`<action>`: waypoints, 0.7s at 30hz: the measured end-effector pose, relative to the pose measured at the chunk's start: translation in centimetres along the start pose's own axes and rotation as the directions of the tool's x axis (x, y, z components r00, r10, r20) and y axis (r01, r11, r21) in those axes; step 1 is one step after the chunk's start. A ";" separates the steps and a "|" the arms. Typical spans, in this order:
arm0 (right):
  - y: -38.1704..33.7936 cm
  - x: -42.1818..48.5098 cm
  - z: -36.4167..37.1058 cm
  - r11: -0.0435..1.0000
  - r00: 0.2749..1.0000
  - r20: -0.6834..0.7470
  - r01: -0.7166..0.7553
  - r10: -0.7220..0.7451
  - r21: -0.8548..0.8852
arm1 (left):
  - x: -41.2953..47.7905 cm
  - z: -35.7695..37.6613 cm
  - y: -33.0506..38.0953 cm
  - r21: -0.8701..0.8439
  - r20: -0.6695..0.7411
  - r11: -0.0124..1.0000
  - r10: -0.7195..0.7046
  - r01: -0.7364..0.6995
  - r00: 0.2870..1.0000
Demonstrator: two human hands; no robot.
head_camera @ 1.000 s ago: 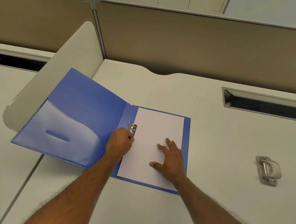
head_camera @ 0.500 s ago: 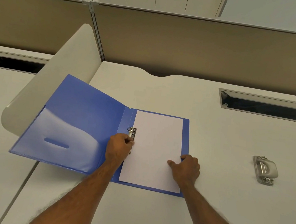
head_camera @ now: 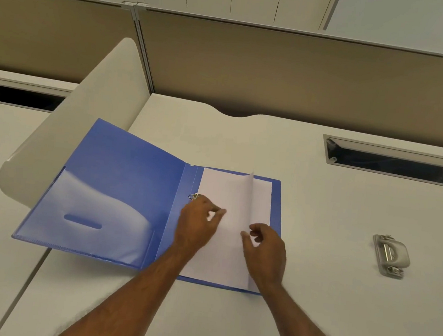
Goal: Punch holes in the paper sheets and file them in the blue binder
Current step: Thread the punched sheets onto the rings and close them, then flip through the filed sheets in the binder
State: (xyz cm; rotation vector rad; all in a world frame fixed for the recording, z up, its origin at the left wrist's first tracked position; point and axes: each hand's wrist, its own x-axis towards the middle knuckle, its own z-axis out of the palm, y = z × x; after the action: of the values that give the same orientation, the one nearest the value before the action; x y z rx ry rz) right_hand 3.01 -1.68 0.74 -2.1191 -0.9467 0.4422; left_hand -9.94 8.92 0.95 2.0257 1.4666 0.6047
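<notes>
The blue binder (head_camera: 120, 184) lies open on the desk, its left cover leaning up against a curved divider. White paper sheets (head_camera: 262, 199) lie on its right half. The top sheet (head_camera: 229, 190) is lifted along its right edge and curls over to the left. My right hand (head_camera: 265, 250) pinches that raised edge between thumb and fingers. My left hand (head_camera: 198, 221) rests on the sheet's left margin over the ring clip, with one metal ring (head_camera: 192, 196) showing just above the knuckles; the remainder of the clip is hidden.
A grey metal hole punch (head_camera: 390, 255) lies on the desk to the right of the binder. A cable slot (head_camera: 395, 164) is cut into the desk at the back right. The cream divider (head_camera: 82, 131) and a beige partition wall bound the left and back.
My right hand went from flat on the paper to its right edge and has lifted the top sheet, folding it leftwards. My left hand stayed at the ring clip, fingers now reaching onto the sheet.
</notes>
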 end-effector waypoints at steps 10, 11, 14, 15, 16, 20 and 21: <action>0.7 -0.9 0.4 0.981 0.993 0.115 -0.054 0.033 0.185 | -0.7 2.5 3.5 -0.334 0.218 0.859 -0.331 0.389 0.918; 0.9 -0.8 0.4 0.976 0.990 0.128 -0.078 0.052 0.203 | -0.7 2.6 3.5 -0.347 0.200 0.843 -0.361 0.411 0.911; 1.1 -0.7 0.5 0.966 0.977 0.189 -0.135 0.094 0.219 | -0.5 2.7 3.8 -0.392 0.185 0.796 -0.423 0.461 0.887; 1.1 -0.7 0.5 0.962 0.973 0.205 -0.148 0.101 0.227 | -0.4 2.8 4.0 -0.395 0.182 0.790 -0.433 0.469 0.883; 1.0 -0.6 0.5 0.957 0.971 0.214 -0.156 0.104 0.243 | -0.3 2.8 4.2 -0.394 0.178 0.785 -0.445 0.478 0.878; 0.5 -0.2 0.4 0.938 0.964 0.230 -0.196 0.132 0.284 | 0.0 2.8 5.2 -0.441 0.148 0.752 -0.478 0.490 0.866; 0.6 0.0 0.3 0.930 0.960 0.236 -0.219 0.152 0.295 | 0.1 2.8 5.4 -0.455 0.145 0.750 -0.470 0.480 0.871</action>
State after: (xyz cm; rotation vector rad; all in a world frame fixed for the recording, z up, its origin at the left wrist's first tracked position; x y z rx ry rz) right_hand 3.10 -1.78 0.07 -1.8957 -0.7304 0.8706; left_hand -4.32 7.21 2.52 1.2063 1.5520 0.6408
